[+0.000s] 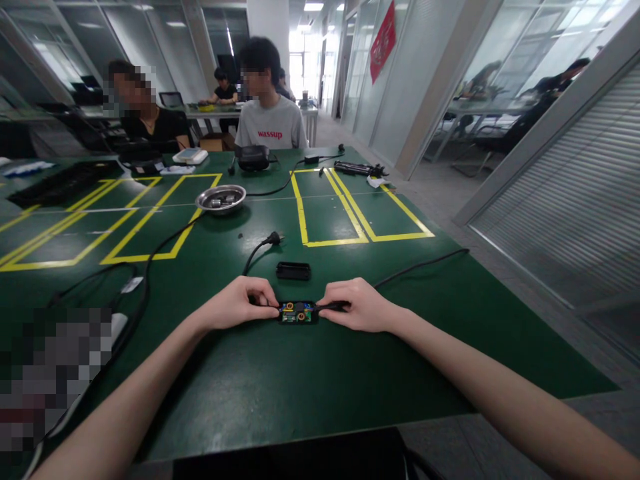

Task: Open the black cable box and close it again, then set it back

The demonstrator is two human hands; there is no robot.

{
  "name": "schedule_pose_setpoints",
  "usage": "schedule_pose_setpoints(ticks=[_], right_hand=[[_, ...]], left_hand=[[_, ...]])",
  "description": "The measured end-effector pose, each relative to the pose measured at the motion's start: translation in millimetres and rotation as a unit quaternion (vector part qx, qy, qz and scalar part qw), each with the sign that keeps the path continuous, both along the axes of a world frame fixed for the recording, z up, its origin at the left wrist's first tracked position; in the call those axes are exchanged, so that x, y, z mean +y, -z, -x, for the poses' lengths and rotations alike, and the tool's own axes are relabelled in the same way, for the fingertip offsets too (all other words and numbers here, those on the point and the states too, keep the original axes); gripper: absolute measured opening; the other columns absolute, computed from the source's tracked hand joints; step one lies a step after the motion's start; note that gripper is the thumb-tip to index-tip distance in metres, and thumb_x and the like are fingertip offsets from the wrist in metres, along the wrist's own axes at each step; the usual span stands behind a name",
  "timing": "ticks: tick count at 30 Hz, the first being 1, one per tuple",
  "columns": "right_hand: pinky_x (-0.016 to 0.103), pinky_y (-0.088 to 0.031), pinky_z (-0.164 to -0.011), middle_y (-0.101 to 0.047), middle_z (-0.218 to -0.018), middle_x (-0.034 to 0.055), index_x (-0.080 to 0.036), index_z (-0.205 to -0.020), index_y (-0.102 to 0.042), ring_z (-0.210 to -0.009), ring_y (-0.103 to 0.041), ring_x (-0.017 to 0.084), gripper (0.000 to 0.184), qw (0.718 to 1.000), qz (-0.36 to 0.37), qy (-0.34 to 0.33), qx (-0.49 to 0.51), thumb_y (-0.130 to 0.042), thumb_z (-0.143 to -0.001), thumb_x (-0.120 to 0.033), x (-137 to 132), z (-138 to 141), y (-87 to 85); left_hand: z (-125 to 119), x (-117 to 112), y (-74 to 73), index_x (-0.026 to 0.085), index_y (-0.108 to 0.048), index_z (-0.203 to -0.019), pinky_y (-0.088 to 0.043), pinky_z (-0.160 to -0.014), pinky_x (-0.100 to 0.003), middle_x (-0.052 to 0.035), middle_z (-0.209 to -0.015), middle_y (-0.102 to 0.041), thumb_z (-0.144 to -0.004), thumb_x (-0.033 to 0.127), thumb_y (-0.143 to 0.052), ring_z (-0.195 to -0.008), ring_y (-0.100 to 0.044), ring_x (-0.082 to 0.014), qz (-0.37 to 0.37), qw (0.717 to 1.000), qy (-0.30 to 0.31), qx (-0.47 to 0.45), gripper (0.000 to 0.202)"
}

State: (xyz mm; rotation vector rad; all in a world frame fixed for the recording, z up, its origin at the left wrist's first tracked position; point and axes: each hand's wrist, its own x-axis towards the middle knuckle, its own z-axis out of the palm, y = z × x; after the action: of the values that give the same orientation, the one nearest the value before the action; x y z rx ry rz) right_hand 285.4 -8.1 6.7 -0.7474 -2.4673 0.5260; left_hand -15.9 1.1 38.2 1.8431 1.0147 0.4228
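Note:
A small open black case with a circuit board [299, 315] inside lies on the green table in front of me. Coils and coloured wires show on the board. My left hand [243, 305] pinches at the case's left end; what exactly sits between its fingertips is hidden. At the other end, my right hand [357, 305] is closed on a black power cable [335, 306] where it enters the case. From behind my left hand a cord runs up to a black plug [273, 239]. Just beyond the case rests a loose black cover [293, 271], hollow side showing.
A metal bowl [221, 199] with metal parts stands farther back, near yellow tape rectangles [335, 243]. Black cables cross the table at left. Across the table are a black pouch [253, 157], a folded black tripod-like object [357, 169] and seated people [271, 120].

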Motion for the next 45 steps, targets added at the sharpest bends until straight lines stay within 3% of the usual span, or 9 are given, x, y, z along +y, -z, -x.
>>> schedule_pose_setpoints(ticks=[6,12,24,30,34,37,41,44,45], right_hand=[[0.026,-0.048,-0.068,-0.071,-0.087,0.0057,-0.017,-0.088,-0.076,-0.074,-0.066,0.015,0.029,1.0,-0.011,0.006,-0.01,-0.055,-0.105,-0.028,1,4,-2.0],[0.027,-0.047,-0.068,-0.07,-0.085,0.006,-0.016,-0.087,-0.074,-0.075,-0.064,0.016,0.031,1.0,-0.019,0.002,-0.024,-0.053,-0.106,-0.027,0,6,0.7],[0.03,-0.041,-0.072,-0.071,-0.08,0.0032,-0.018,-0.085,-0.077,-0.071,-0.062,0.015,0.024,0.997,0.006,0.045,-0.068,-0.064,-0.102,-0.029,-3,9,-8.0],[0.034,-0.043,-0.078,-0.074,-0.084,0.0036,-0.019,-0.083,-0.076,-0.082,-0.065,0.019,0.013,0.994,-0.003,0.11,0.009,-0.078,-0.092,-0.027,7,10,-2.4],[0.037,-0.047,-0.081,-0.076,-0.09,0.0053,-0.019,-0.087,-0.075,-0.085,-0.065,0.021,0.01,0.996,-0.021,0.072,0.057,-0.071,-0.096,-0.021,9,12,1.7],[0.038,-0.051,-0.081,-0.075,-0.091,0.0068,-0.019,-0.09,-0.075,-0.087,-0.065,0.021,0.014,0.997,-0.026,0.044,0.06,-0.064,-0.099,-0.02,8,12,1.1],[0.04,-0.055,-0.085,-0.073,-0.1,0.0085,-0.02,-0.082,-0.073,-0.094,-0.065,0.022,0.015,0.997,-0.039,0.026,0.058,-0.066,-0.096,-0.022,6,10,-2.3],[0.051,-0.052,-0.104,-0.066,-0.134,0.0134,-0.021,-0.09,-0.074,-0.124,-0.061,0.028,0.005,0.997,-0.05,0.034,0.056,-0.071,-0.092,-0.025,4,9,-1.1],[0.055,-0.047,-0.111,-0.058,-0.147,0.0153,-0.021,-0.1,-0.075,-0.137,-0.054,0.031,0.011,0.997,-0.052,0.041,0.048,-0.072,-0.091,-0.026,4,10,0.6]], left_hand=[[-2,-2,-2.1,0.015,-0.068,-0.068,-0.045,-0.065,-0.024,-0.0007,-0.076,-0.062,-0.085,0.037,-0.074,-0.069,-0.058,-0.0131,-0.089,0.996,0.023,0.02,0.028],[-5,-5,1.4,0.016,-0.061,-0.065,-0.04,-0.062,-0.023,0.001,-0.074,-0.056,-0.089,0.035,-0.068,-0.067,-0.053,-0.0121,-0.121,0.991,0.036,0.034,0.031],[-11,-7,2.7,0.018,-0.058,-0.065,-0.042,-0.07,-0.026,0.0015,-0.072,-0.053,-0.092,0.023,-0.063,-0.073,-0.053,-0.0152,-0.185,0.981,0.053,0.019,0.028],[-13,-3,12.9,0.018,-0.06,-0.069,-0.044,-0.072,-0.028,-0.0002,-0.077,-0.058,-0.093,0.024,-0.063,-0.076,-0.056,-0.0166,-0.24,0.971,0.003,0.013,0.024],[-14,-2,16.3,0.018,-0.063,-0.072,-0.046,-0.072,-0.028,-0.0007,-0.077,-0.06,-0.092,0.023,-0.063,-0.076,-0.058,-0.0168,-0.25,0.968,-0.017,0.008,0.021],[-13,-3,14.6,0.018,-0.061,-0.071,-0.048,-0.075,-0.029,-0.0019,-0.079,-0.061,-0.095,0.025,-0.061,-0.079,-0.059,-0.0179,-0.283,0.959,0.003,0.026,0.024],[-12,-4,13.6,0.019,-0.062,-0.078,-0.053,-0.09,-0.037,-0.009,-0.104,-0.066,-0.093,0.032,-0.068,-0.1,-0.063,-0.0236,-0.342,0.939,0.03,0.034,0.021],[-12,-3,19.6,0.02,-0.063,-0.087,-0.049,-0.108,-0.048,-0.0153,-0.137,-0.061,-0.082,0.039,-0.082,-0.129,-0.057,-0.0326,-0.361,0.931,0.024,0.047,0.027],[-12,-2,22.7,0.02,-0.064,-0.095,-0.046,-0.112,-0.052,-0.0168,-0.145,-0.057,-0.078,0.041,-0.085,-0.135,-0.053,-0.0351,-0.36,0.931,0.018,0.059,0.035]])
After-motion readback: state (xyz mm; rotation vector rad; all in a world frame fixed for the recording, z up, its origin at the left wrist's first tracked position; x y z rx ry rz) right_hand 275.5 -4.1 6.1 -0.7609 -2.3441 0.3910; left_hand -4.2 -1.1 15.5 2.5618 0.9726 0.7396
